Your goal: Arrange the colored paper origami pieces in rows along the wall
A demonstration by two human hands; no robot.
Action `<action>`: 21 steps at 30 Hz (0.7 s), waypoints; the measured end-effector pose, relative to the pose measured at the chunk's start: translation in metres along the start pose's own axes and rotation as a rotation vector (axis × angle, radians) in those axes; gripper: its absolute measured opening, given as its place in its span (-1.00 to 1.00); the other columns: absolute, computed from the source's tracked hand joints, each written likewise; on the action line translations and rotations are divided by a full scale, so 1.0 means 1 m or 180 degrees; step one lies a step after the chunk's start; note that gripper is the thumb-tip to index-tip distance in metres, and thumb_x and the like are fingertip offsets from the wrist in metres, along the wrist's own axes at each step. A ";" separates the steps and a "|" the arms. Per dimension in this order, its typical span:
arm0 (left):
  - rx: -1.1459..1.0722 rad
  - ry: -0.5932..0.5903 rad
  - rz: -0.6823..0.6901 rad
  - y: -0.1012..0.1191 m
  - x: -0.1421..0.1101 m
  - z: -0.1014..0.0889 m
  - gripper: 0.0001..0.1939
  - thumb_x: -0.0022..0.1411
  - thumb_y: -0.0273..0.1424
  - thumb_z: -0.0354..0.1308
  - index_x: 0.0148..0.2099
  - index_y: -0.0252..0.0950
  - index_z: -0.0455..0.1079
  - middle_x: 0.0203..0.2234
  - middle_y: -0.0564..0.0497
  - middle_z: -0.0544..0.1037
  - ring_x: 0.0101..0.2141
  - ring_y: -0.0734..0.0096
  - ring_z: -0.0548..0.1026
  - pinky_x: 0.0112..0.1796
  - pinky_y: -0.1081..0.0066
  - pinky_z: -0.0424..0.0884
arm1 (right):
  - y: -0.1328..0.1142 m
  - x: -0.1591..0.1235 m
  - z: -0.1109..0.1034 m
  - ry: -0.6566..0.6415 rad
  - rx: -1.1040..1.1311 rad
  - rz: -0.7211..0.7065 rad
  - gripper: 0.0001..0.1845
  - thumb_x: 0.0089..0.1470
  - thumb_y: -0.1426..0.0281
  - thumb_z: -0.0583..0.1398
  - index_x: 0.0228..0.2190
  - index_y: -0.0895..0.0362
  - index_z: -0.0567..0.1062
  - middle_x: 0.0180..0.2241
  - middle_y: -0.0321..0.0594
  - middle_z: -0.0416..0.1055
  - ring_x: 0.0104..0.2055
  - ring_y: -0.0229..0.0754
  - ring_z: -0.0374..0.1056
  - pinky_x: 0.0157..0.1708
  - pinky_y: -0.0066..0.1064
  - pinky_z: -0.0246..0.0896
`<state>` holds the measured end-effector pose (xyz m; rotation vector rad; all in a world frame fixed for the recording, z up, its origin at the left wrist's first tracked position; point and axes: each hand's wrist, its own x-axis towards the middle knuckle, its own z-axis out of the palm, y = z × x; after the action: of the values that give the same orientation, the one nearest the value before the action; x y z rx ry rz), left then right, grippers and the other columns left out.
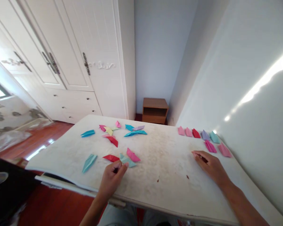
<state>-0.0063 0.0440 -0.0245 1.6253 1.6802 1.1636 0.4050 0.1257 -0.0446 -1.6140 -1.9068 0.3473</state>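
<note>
My left hand is closed in a loose curl at the table's near side, with no paper showing in it. Its thumb tip lies at the edge of a mint folded paper, whose near end is partly covered; whether they touch I cannot tell. Beside it are a red folded paper and a pink folded paper. My right hand rests over the right half of the table, fingers curled together and nothing visible in them. Nearest to it is a magenta folded paper.
Several folded papers stand in rows at the right, including a red one. At the left lie a blue one, a teal one and a mixed cluster. The white table adjoins the right wall; a brown cabinet stands beyond.
</note>
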 end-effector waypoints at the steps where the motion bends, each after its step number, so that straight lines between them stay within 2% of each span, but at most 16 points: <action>1: -0.0140 0.0100 -0.0062 0.000 0.004 -0.005 -0.53 0.18 -0.11 -0.03 -0.61 -0.28 -0.05 -0.70 0.11 0.05 -0.62 0.56 0.08 -0.57 0.51 0.07 | 0.001 0.000 0.001 0.0035 -0.0006 0.0011 -0.56 0.04 0.09 0.07 -0.27 0.12 0.55 -0.24 -0.12 0.52 -0.27 -0.08 0.44 -0.26 -0.32 0.33; 3: -0.0195 0.0395 -0.0110 0.001 0.013 -0.017 -0.53 0.16 -0.10 0.00 -0.61 -0.28 -0.04 -0.69 0.11 0.04 -0.61 0.56 0.06 -0.57 0.51 0.07 | 0.002 0.001 0.001 0.0075 -0.0042 0.0029 -0.55 0.02 0.08 0.07 -0.27 0.12 0.56 -0.24 -0.13 0.53 -0.28 -0.08 0.45 -0.29 -0.33 0.34; 6: 0.0098 0.0890 -0.0063 0.004 0.032 -0.041 -0.53 0.15 -0.12 0.02 -0.61 -0.28 -0.08 -0.69 0.12 -0.01 -0.60 0.57 0.03 -0.56 0.50 0.01 | 0.002 0.002 0.000 0.0086 -0.0094 0.0017 -0.53 0.01 0.05 0.07 -0.29 0.12 0.56 -0.24 -0.14 0.53 -0.27 -0.07 0.46 -0.30 -0.33 0.36; 10: 0.0757 0.1106 0.0194 0.001 0.063 -0.076 -0.57 0.16 -0.18 0.01 -0.60 -0.30 -0.03 -0.69 0.12 0.03 -0.60 0.57 0.06 -0.53 0.49 0.00 | 0.004 0.003 0.000 0.0070 -0.0109 0.0055 -0.52 -0.02 0.03 0.08 -0.29 0.10 0.57 -0.23 -0.16 0.53 -0.20 -0.03 0.47 -0.24 -0.30 0.38; 12: 0.1184 0.0971 0.0202 -0.008 0.078 -0.091 -0.65 0.15 -0.21 0.03 -0.56 -0.31 0.09 -0.68 0.12 0.13 -0.59 0.56 0.13 -0.51 0.49 0.03 | 0.008 0.004 0.001 0.0067 -0.0115 0.0084 -0.52 -0.05 0.02 0.09 -0.30 0.09 0.57 -0.24 -0.17 0.54 -0.19 -0.01 0.47 -0.24 -0.29 0.39; 15: 0.1678 0.0477 0.0323 -0.029 0.098 -0.106 -0.79 0.11 -0.28 0.08 -0.35 -0.35 0.31 -0.54 0.07 0.33 -0.51 0.51 0.26 -0.46 0.49 0.12 | 0.015 0.005 0.003 0.0082 -0.0120 0.0070 -0.53 -0.08 0.00 0.10 -0.33 0.06 0.58 -0.26 -0.18 0.54 -0.22 0.01 0.48 -0.31 -0.29 0.41; 17: 0.1789 0.0195 0.0411 -0.044 0.108 -0.111 -0.71 0.10 -0.31 0.08 -0.17 -0.39 0.38 -0.39 -0.01 0.40 -0.46 0.49 0.32 -0.39 0.48 0.21 | 0.019 0.005 0.004 0.0120 -0.0127 0.0026 -0.53 -0.10 -0.03 0.11 -0.35 0.03 0.58 -0.27 -0.19 0.54 -0.24 0.01 0.48 -0.34 -0.28 0.41; 19: 0.1856 0.0133 0.0359 -0.059 0.115 -0.116 -0.65 0.12 -0.34 0.07 -0.07 -0.41 0.40 -0.29 -0.07 0.41 -0.44 0.48 0.35 -0.33 0.45 0.27 | 0.020 0.006 0.004 0.0167 -0.0131 0.0011 -0.52 -0.12 -0.05 0.11 -0.37 0.01 0.58 -0.28 -0.19 0.54 -0.26 0.02 0.48 -0.32 -0.26 0.41; 21: 0.2003 0.0292 0.0205 -0.073 0.120 -0.121 -0.65 0.12 -0.38 0.07 -0.04 -0.38 0.42 -0.23 -0.08 0.42 -0.40 0.45 0.38 -0.24 0.42 0.32 | 0.020 0.006 0.003 0.0137 -0.0132 0.0061 -0.50 -0.16 -0.08 0.12 -0.38 0.02 0.58 -0.29 -0.19 0.54 -0.25 0.04 0.48 -0.30 -0.24 0.41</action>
<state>-0.1628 0.1410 -0.0036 2.0196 2.2173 0.7798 0.4190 0.1360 -0.0565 -1.6545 -1.8789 0.2802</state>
